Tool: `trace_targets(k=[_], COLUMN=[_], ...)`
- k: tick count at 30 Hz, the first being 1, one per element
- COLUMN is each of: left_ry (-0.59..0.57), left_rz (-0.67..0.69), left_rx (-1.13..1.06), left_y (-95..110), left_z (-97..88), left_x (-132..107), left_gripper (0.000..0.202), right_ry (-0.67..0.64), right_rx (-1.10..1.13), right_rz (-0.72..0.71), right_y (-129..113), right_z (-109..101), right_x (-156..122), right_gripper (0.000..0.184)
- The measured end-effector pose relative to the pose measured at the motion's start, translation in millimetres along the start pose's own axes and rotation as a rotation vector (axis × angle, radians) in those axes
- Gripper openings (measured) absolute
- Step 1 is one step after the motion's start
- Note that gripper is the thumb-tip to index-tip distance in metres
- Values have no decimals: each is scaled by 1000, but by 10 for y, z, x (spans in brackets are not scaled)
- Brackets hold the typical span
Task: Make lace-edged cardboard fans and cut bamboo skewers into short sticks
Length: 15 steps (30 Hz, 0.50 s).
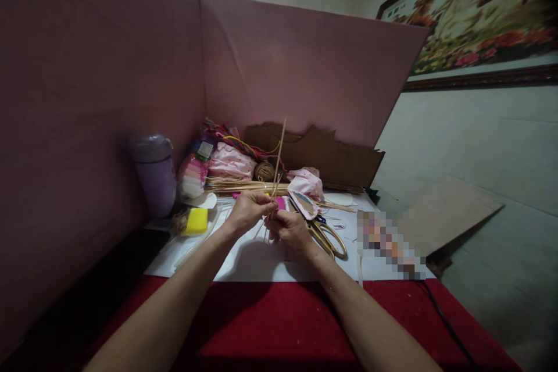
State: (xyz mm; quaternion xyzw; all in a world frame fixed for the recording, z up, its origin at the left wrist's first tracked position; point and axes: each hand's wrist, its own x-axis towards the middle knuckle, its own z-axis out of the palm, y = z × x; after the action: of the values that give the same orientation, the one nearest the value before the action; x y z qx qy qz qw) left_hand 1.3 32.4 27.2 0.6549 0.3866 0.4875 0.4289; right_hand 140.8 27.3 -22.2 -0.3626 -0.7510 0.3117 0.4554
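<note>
Thin wooden sticks [281,148] rise from between my two hands, one much longer than the others, and a few ends poke out below. My left hand [251,209] pinches them from the left with thumb and fingers. Close against it, my right hand [288,228] is closed round their lower part. The fingers hide how the sticks join. Just behind the hands lies something bright pink [280,203], partly covered. A pair of gold-handled scissors [333,241] rests on the white sheet [248,264] to the right of my right hand.
Behind lie a bundle of sticks [226,185], a twine ball [264,171], pink patterned cloth [231,161] and torn cardboard [331,157]. A purple tumbler [154,180] and a yellow block [197,221] stand left. Pink panels [305,70] wall the back and left.
</note>
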Motion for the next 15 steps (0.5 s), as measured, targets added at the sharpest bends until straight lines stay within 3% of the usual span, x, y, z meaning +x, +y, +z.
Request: trace_targets(k=[10,15], left_ry=[0,-65], left_rz=[19,50], left_rx=[37,70], left_y=[-25,-91], left_z=[11,-15], left_x=[-13,23], left_gripper=[21,19], right_ry=[-70,-38], right_rx=[139,39], right_rz=[95,19], right_y=[3,22], right_z=[-13,4], right_x=[-5,-7], right_gripper=[26,19])
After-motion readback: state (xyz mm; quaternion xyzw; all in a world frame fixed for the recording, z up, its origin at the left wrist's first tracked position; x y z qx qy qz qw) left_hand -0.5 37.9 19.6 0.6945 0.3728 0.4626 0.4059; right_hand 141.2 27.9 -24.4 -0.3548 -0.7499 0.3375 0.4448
